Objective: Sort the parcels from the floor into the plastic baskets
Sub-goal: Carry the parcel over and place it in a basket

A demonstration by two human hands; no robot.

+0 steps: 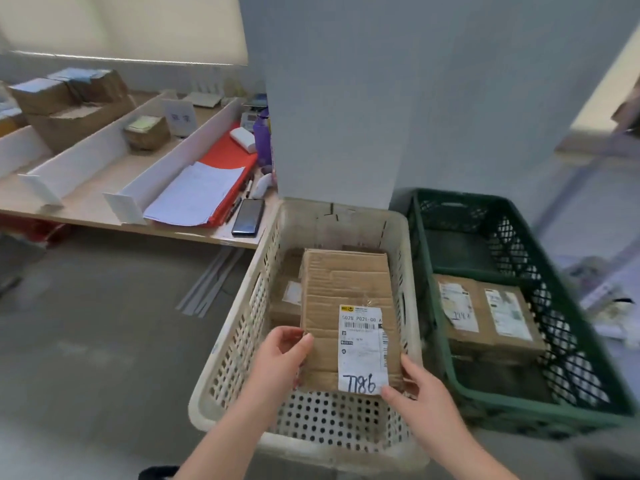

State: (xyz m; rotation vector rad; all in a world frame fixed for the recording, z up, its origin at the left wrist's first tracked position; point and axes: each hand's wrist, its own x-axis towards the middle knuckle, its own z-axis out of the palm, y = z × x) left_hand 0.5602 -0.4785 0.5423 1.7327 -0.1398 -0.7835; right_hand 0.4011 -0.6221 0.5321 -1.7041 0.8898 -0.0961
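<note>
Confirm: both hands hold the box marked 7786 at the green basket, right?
Wrong basket. In the head view, the left hand and right hand hold the box marked 7786 at the white basket. The green basket stands beside it, on the right.

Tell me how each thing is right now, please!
Brown cardboard parcel marked 7786, held in both hands.
Left hand, grips parcel's left edge.
Right hand, grips parcel's near corner.
White plastic basket, holds another parcel.
Green plastic basket, holds two labelled parcels.
Black phone, screen dark.
</note>
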